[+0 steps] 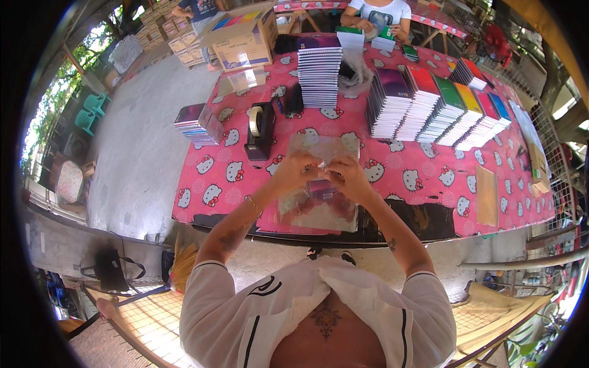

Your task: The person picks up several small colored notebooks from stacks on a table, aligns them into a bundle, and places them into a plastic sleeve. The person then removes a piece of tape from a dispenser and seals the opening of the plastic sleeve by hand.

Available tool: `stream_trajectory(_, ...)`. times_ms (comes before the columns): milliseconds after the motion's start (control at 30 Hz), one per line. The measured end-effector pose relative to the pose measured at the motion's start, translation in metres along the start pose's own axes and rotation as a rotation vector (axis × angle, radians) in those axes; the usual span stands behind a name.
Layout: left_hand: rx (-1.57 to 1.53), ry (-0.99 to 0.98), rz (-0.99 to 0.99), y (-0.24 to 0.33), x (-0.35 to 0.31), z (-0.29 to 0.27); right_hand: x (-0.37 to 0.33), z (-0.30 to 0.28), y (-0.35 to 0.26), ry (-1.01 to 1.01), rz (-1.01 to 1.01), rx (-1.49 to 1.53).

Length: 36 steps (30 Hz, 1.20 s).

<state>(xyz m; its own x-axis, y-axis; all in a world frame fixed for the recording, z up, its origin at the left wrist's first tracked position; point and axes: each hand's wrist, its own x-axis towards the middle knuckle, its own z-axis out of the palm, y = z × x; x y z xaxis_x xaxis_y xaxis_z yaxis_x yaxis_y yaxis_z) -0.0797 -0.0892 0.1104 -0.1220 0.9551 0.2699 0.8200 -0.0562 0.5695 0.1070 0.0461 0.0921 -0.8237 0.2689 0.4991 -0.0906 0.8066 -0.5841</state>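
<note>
My left hand (297, 170) and my right hand (347, 176) come together over the near middle of the table, fingertips pinched close to each other. Between them is a bit of crumpled clear plastic (323, 165). Glossy clear plastic sheets (319, 216) lie flat beneath my hands and reach toward the table's near edge. Something dark purple shows under the plastic, partly hidden by my fingers. To the left of my left hand stands a black tape dispenser (258, 138) with a roll of tape.
Tall stacks of spiral notebooks (320, 73) and a row of coloured stacks (422, 110) fill the far side. A small notebook stack (199, 126) sits left, a cardboard box (244, 40) far left, a brown board (487, 196) right. Across the table, a person (380, 18) handles green notebooks.
</note>
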Motion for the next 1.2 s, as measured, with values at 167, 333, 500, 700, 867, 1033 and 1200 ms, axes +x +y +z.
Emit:
stream_trajectory(167,-0.017,-0.053,-0.197,0.004,0.029,0.003,0.011,0.01,0.002,-0.004,0.234,-0.055)
stream_trajectory(333,-0.011,0.131,-0.035,-0.028,0.039,0.021,0.01,0.014,0.029,0.118,0.242,0.007)
stream_trajectory(500,-0.446,0.444,-0.319,-0.112,0.017,0.032,0.012,0.02,0.027,0.088,0.734,0.608)
stream_trajectory(700,-0.568,0.506,-0.842,-0.2,-0.058,-0.061,0.008,0.037,0.036,0.117,0.669,0.563)
stream_trajectory(867,-0.764,0.802,-0.657,-0.169,-0.046,-0.023,-0.002,0.027,0.047,0.128,0.708,0.556)
stream_trajectory(1033,-0.176,0.718,-0.75,-0.185,-0.096,-0.03,0.004,0.042,0.038,0.134,0.62,0.524)
stream_trajectory(1200,0.44,0.189,-0.47,-0.097,-0.021,-0.076,0.0,0.036,0.046,0.182,0.64,0.52)
